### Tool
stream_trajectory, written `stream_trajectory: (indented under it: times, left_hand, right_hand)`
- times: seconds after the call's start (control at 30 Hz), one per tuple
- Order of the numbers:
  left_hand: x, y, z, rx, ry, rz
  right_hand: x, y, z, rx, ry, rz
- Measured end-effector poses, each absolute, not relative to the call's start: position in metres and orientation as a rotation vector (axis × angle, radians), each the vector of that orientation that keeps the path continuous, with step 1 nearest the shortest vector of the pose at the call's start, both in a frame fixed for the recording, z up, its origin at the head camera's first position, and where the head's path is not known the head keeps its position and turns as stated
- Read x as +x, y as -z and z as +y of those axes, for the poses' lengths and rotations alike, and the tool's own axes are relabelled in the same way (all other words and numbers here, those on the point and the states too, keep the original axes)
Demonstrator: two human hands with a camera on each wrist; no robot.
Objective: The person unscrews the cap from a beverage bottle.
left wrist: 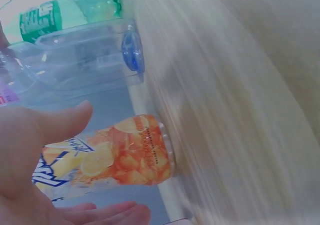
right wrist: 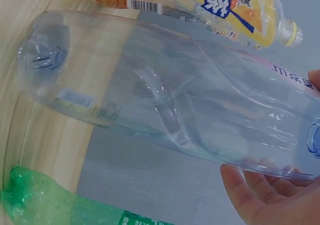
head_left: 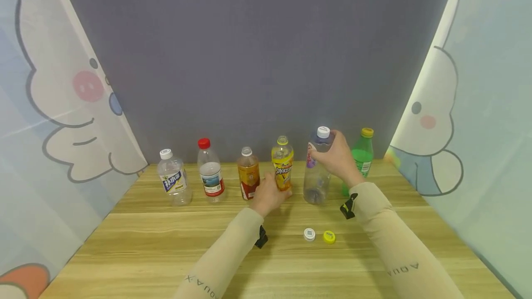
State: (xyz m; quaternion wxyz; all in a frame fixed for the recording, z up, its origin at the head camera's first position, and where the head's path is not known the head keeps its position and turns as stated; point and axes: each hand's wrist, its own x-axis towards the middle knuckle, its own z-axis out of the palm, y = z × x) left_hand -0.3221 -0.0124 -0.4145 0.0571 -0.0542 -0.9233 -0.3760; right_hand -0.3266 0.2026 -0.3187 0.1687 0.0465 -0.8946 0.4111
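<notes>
My right hand (head_left: pixel 335 157) grips a large clear plastic bottle (right wrist: pixel 150 85) with a white cap (head_left: pixel 323 132) near its top, thumb on one side and fingers on the other. The bottle stands roughly upright; whether its base touches the table cannot be told. My left hand (head_left: pixel 269 196) is at the lower part of a yellow-labelled iced tea bottle (head_left: pixel 282 163), whose neck is uncapped. In the left wrist view the thumb (left wrist: pixel 67 122) and loosely extended fingers lie on either side of this bottle (left wrist: pixel 135 155), with the thumb apart from it.
A green bottle (head_left: pixel 362 155) with a yellow cap stands at the right. Leftward are an uncapped amber bottle (head_left: pixel 249 176), a red-capped bottle (head_left: pixel 210 170) and a white-capped bottle (head_left: pixel 173 179). A white cap (head_left: pixel 309 234) and a yellow cap (head_left: pixel 329 237) lie on the wooden table (head_left: pixel 166 253). A grey panel (head_left: pixel 257 59) rises behind.
</notes>
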Motion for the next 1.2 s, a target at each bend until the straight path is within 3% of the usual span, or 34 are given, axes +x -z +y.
stream_trajectory:
  times: [1.2]
  left_hand:
    - [-0.282, 0.406, -0.03, -0.594, 1.294, -2.695]
  right_hand:
    - [-0.292, 0.327, 0.2, 0.261, -1.412, -2.353]
